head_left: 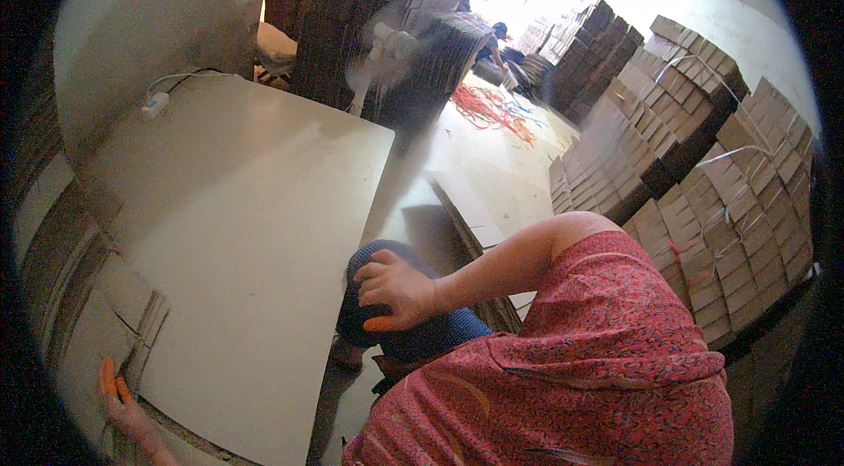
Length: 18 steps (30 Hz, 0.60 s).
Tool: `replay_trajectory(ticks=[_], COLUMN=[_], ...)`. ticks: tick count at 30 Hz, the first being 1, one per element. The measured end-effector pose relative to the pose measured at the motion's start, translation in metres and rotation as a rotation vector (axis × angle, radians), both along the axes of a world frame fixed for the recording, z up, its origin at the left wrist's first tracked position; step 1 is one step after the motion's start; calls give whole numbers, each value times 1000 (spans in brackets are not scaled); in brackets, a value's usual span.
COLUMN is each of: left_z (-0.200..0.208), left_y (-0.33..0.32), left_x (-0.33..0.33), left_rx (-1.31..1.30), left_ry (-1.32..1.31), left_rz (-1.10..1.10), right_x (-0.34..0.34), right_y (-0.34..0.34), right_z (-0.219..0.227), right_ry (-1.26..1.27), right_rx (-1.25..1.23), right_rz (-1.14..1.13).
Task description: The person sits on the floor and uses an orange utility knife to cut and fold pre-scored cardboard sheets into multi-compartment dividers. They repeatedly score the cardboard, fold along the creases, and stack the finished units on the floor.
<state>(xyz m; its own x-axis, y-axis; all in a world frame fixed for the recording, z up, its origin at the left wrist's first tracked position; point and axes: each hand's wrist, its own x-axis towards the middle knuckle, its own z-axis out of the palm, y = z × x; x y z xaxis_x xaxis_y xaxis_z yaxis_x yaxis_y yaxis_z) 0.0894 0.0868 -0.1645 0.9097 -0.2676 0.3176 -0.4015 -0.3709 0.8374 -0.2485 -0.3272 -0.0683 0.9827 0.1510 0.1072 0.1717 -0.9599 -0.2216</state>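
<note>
My left hand (132, 418) reaches in at the lower left, beside the near left edge of a pale tabletop (264, 246). Orange covers sit on two of its fingertips. Those fingers are stretched out and slightly apart, against flat cardboard pieces (97, 352) stacked there. I cannot see anything held in them. My right hand (396, 290) rests on my knee (453, 334), which is in dark blue cloth. Its fingers are spread over the knee, an orange cover on the thumb, and nothing is in it.
A small white device (155, 105) with a cord lies at the table's far left corner. Beyond the table stand a fan (382, 53) and tall cardboard stacks (334, 18). Strapped cardboard bundles (694, 114) line the right. Red straps (492, 110) litter the floor near another person (498, 48).
</note>
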Motion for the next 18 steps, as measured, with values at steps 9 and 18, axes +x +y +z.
replay_trajectory(ticks=[9,18], left_z=[0,-14], left_y=[-1,8], left_x=[-1,10], left_rx=[162,34], left_ry=[-106,-99], left_rz=[41,0], right_x=[-3,-5], right_y=[1,-2], right_z=[1,-2], right_ry=[-45,-63], right_rx=[11,17], right_rz=[6,1])
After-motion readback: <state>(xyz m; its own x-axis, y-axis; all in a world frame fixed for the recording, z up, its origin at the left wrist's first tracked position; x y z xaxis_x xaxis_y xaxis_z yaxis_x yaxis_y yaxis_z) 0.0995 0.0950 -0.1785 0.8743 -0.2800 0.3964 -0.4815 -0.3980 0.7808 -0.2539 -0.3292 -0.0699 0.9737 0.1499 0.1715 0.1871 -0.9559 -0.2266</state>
